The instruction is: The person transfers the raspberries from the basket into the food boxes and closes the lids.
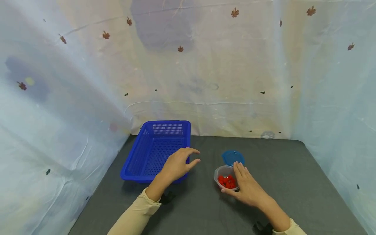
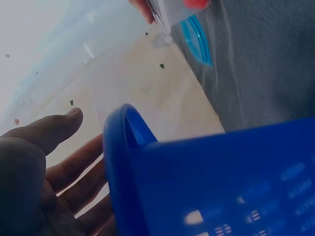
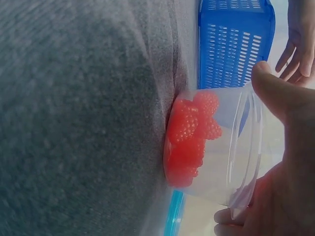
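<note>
A clear plastic tub [image 1: 217,176] stands upright on the table with several red raspberries [image 3: 184,142] inside. My right hand [image 1: 248,187] is at its right side, fingers fairly straight along the far right rim and thumb by the near rim. Whether the thumb touches the rim is hard to tell. Just behind the tub lies a blue lid [image 1: 232,157], partly hidden by the tub and fingertips. My left hand [image 1: 177,163] hovers by the right side of a blue plastic basket [image 1: 136,163], thumb and fingers spread apart, holding nothing.
The grey table [image 1: 205,209] ends at the back against a pale patterned curtain [image 1: 211,117], which also hangs at both sides. The basket takes up the left back part of the table.
</note>
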A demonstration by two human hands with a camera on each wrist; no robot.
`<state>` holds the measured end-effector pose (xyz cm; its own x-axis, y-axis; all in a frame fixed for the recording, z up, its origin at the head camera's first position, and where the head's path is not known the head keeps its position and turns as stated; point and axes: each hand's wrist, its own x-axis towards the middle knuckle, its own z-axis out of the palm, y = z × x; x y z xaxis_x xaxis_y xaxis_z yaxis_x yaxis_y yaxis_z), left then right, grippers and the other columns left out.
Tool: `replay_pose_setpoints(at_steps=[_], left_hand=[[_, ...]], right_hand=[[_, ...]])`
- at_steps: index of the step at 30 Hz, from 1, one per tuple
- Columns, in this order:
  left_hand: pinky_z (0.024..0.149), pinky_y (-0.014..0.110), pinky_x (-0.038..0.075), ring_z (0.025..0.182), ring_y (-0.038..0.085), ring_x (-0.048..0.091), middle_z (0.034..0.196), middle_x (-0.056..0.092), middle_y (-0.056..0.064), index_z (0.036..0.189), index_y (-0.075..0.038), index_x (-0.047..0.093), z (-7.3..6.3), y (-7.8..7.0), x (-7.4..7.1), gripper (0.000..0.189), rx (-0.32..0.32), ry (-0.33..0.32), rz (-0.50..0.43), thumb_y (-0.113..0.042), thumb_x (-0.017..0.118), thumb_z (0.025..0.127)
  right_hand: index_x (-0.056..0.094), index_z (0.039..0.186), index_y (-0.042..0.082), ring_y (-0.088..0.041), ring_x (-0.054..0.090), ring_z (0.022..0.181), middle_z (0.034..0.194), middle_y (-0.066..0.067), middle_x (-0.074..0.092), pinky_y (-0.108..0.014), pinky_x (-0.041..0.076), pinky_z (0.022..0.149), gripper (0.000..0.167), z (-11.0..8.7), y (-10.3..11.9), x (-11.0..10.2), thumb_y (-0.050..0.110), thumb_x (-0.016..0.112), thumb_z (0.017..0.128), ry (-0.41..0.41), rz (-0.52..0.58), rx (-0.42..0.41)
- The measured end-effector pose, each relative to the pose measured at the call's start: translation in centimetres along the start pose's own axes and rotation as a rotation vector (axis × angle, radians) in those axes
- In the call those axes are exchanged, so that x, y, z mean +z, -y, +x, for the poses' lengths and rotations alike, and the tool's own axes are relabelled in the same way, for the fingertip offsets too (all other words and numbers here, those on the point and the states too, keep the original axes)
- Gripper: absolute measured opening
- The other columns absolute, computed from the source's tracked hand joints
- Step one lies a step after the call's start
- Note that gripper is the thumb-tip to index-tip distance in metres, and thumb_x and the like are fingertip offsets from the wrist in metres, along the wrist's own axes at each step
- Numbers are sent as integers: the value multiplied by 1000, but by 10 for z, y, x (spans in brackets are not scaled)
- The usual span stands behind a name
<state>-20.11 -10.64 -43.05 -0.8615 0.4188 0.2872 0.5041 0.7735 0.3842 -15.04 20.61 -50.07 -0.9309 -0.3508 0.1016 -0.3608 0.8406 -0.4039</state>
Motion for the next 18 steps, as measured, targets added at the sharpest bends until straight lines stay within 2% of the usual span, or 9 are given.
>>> replay_pose_setpoints(at_steps=[3,9,18], left_hand=[[109,50,53,134,27,63,140,70,3,137,-19,72,-1,1,0,38,-2,7,-22,-41,70,106],[111,48,52,134,26,63,141,69,3,140,-16,70,6,-12,10,40,42,29,-69,-37,70,106],[113,45,50,139,23,60,148,65,3,147,-17,66,20,-28,32,45,13,50,-102,-36,70,106]], right_hand=[[26,164,-12,-49,22,160,172,-32,23,-65,20,127,124,0,0,-1,80,64,91,2,-4,-1],[27,163,-12,-49,22,160,172,-31,24,-66,20,126,119,1,-4,-6,77,64,93,-2,-1,2],[26,164,-10,-49,19,161,173,-29,23,-68,18,126,115,7,-11,-17,74,64,96,-1,23,23]])
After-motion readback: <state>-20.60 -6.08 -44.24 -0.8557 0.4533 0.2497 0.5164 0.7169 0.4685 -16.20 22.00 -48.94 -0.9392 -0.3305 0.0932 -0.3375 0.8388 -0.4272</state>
